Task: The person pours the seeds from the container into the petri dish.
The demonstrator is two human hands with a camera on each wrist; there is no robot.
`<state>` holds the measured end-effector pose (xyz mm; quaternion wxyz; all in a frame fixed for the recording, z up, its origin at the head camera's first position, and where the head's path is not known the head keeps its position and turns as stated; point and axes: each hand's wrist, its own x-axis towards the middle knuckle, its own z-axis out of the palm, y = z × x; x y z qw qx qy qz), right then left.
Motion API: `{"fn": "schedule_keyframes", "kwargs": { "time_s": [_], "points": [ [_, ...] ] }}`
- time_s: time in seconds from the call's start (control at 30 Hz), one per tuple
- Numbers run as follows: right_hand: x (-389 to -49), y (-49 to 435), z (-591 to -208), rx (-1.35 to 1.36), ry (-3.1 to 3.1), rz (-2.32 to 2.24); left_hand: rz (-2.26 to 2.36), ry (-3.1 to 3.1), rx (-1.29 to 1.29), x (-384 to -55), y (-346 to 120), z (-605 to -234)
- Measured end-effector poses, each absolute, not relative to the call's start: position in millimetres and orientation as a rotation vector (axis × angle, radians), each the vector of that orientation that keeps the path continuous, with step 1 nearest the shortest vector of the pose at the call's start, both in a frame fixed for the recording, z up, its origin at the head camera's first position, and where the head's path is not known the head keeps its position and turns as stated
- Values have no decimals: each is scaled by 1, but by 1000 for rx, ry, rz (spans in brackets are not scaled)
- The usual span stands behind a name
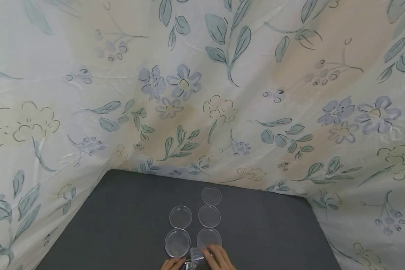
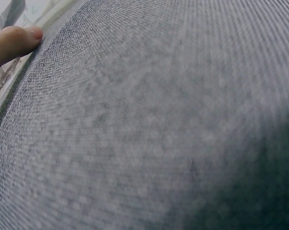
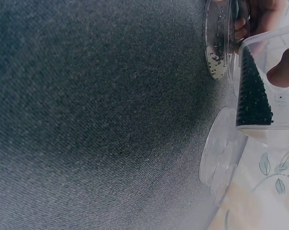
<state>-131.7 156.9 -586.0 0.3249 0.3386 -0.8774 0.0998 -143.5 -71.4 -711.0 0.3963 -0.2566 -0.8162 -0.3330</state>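
My right hand (image 1: pixel 218 258) grips a clear plastic box (image 1: pixel 197 254) at the near edge of the head view. In the right wrist view the box (image 3: pixel 257 96) is tilted, with small black grains (image 3: pixel 253 93) heaped along one side and my thumb (image 3: pixel 284 72) against its wall. Right beside it, a clear petri dish (image 3: pixel 215 60) has scattered black grains in it. My left hand (image 1: pixel 173 264) holds that dish by its rim, with fingers (image 3: pixel 240 29) showing there. Only one digit (image 2: pixel 17 40) of it appears in the left wrist view.
Several clear round dishes stand in two columns on the dark grey table (image 1: pixel 263 228), among them a left one (image 1: pixel 177 243), one behind it (image 1: pixel 180 217) and the farthest (image 1: pixel 211 196). A floral cloth (image 1: pixel 189 123) hangs around the back and sides of the table.
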Motion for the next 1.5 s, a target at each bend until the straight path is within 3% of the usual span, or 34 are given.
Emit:
{"fn": "schedule_keyframes", "kwargs": {
  "time_s": [1.5],
  "points": [
    [-124, 145, -593, 865, -2237, 303, -823, -2108, -620, -139, -77, -714]
  ]
}}
